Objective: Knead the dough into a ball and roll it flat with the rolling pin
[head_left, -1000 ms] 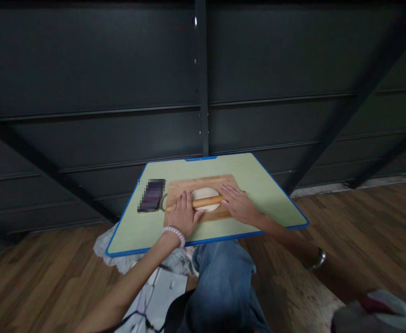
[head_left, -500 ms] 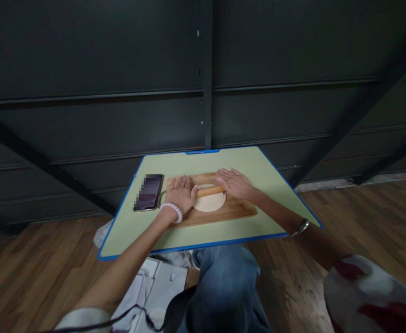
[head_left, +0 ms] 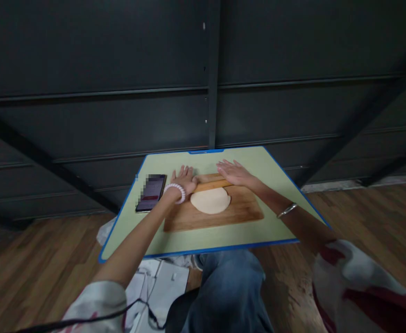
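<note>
A flat, roughly round piece of pale dough (head_left: 210, 201) lies on a brown wooden board (head_left: 248, 215). Along the dough's far edge rests a wooden rolling pin (head_left: 210, 185). My left hand (head_left: 185, 179) presses on the pin's left end, palm down with fingers stretched out. On the pin's right end lies my right hand (head_left: 236, 173), flat, its fingers extended and pointing away to the left. Both palms hide the ends of the pin. Neither hand wraps around it.
The board sits on a pale green folding table (head_left: 258, 162) with a blue rim. Left of the board lies a phone (head_left: 150, 194), partly blurred out. A dark panelled wall (head_left: 137, 125) stands behind. Below are my jeans-clad knee (head_left: 230, 286), white boxes (head_left: 170, 282) and a black cable (head_left: 130, 304).
Both hands have pushed the rolling pin away from me, from across the dough to its far edge. More of the dough and the board's near side now show.
</note>
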Tool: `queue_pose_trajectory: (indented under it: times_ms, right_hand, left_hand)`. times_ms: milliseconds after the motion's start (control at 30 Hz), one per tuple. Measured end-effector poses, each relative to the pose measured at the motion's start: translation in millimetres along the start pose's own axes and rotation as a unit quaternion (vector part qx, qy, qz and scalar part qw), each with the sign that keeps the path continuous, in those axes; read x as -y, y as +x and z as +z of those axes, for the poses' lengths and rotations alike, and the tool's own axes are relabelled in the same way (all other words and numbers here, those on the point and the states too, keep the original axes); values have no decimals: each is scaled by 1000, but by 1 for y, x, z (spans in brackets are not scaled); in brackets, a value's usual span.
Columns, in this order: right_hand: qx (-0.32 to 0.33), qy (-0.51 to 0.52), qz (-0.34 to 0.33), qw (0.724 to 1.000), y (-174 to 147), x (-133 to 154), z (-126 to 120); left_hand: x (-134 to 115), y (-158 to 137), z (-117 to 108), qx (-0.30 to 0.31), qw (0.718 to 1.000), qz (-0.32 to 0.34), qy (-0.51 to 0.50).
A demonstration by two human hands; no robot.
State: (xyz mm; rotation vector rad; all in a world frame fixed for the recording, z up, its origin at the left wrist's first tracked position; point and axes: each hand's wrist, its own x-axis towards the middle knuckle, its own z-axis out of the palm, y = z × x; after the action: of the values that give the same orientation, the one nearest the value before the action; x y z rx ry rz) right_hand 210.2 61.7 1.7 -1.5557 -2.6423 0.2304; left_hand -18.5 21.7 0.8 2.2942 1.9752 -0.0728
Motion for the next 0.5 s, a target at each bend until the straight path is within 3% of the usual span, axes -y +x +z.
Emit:
queue_pose_trajectory:
  times_ms: [267, 500]
  right_hand:
    - [-76, -47, -10, 996, -30, 6, 10]
    - [-155, -78, 1, 985, -58, 18, 18]
  left_hand:
    - [-14, -29, 1, -120, 990, 35, 66]
    - [-21, -54, 5, -170, 982, 50, 67]
